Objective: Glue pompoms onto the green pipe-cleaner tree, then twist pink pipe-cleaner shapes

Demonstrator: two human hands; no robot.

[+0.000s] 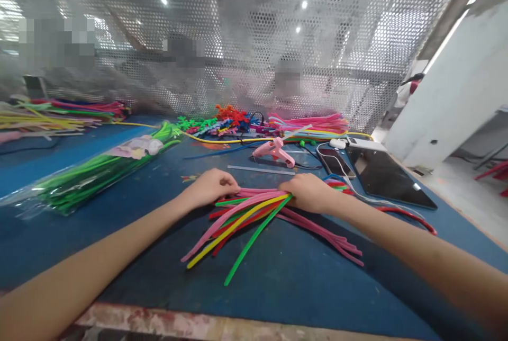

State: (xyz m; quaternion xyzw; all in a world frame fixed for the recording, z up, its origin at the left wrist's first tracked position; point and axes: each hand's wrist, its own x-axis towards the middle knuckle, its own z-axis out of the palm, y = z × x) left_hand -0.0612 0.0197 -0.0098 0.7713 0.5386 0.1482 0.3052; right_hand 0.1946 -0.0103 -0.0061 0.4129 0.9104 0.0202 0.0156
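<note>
A loose bundle of pipe cleaners (pixel 254 214) is gripped at its upper end by both hands. The right hand (pixel 307 193) is closed over the gathered ends where pink, yellow and green strands meet, and the left hand (pixel 210 186) is curled around the pink strands just beside it, its fingers tucked under. The bundle lies on the blue table (pixel 278 288), in front of the person, with its free ends fanned out toward the near edge: a green one and a yellow one reach furthest, and a sheaf of pink ones trails off to the right.

As a judgement, the work is at an early stage: the strands are collected at one end only, the rest is still splayed and uneven, and nothing is yet twisted or joined. The pink glue gun (pixel 275 151) lies unheld just beyond the hands, beside a clear ruler (pixel 260 170).

Open table is found toward the near edge, below and left of the bundle. To the right, room is narrowed by a phone (pixel 337 162), a dark tablet (pixel 387 178) and a red cable (pixel 413 217), close to the right forearm. To the left, a bagged pack of green pipe cleaners (pixel 91 174) lies well apart. Beyond, finished coloured shapes (pixel 228 117) and more strands are heaped against the perforated metal screen (pixel 254 39).
</note>
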